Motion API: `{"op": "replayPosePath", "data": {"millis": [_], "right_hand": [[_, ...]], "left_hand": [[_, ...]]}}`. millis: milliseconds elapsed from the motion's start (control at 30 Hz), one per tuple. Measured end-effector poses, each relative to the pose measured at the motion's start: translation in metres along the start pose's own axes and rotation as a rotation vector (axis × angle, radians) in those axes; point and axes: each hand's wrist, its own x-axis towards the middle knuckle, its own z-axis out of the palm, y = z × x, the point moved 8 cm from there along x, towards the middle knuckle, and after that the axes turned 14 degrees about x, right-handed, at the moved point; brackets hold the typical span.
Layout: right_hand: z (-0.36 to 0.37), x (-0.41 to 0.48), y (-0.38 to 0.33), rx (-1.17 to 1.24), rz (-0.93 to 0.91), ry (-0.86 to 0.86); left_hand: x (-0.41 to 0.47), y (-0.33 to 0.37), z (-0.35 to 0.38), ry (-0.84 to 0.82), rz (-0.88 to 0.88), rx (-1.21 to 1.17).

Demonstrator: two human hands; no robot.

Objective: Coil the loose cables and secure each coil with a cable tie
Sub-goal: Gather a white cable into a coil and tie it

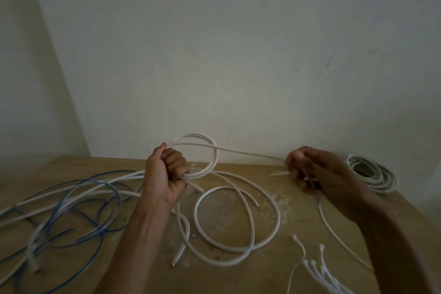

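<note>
My left hand (167, 174) grips a small coil of white cable (210, 157) held above the wooden table (238, 274). From the coil a taut strand of the same cable (250, 153) runs right to my right hand (310, 172), which pinches it; the strand goes on through that hand and down over the table. More loops of white cable (238, 224) lie loose on the table below my hands. A bunch of white cable ties (319, 270) lies at the front right.
A tangle of blue and white cables (71, 210) spreads over the table's left side. A finished greyish-white coil (372, 172) sits at the back right near the table's edge. A pale wall rises directly behind the table.
</note>
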Motion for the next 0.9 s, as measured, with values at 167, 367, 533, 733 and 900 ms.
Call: {"op": "replayPosePath", "data": {"millis": [167,367,533,733,900], "right_hand": [[-0.006,0.008,0.004,0.386,-0.165,0.232],[0.009,0.006,-0.007,-0.344,-0.286,0.226],[0.012,0.003,-0.011,-0.567,-0.319,0.308],[0.034,0.006,0.003,-0.423,-0.208,0.167],[0.077,0.006,0.018,-0.119,-0.094,0.0]], "left_hand": [[-0.004,-0.008,0.013,-0.054,0.104,0.051],[-0.013,-0.012,0.032,-0.178,0.151,0.092],[-0.016,-0.011,0.038,-0.233,0.152,0.181],[-0.017,-0.033,0.049,-0.223,0.161,0.42],[-0.038,-0.06,0.062,-0.206,0.37,1.2]]}}
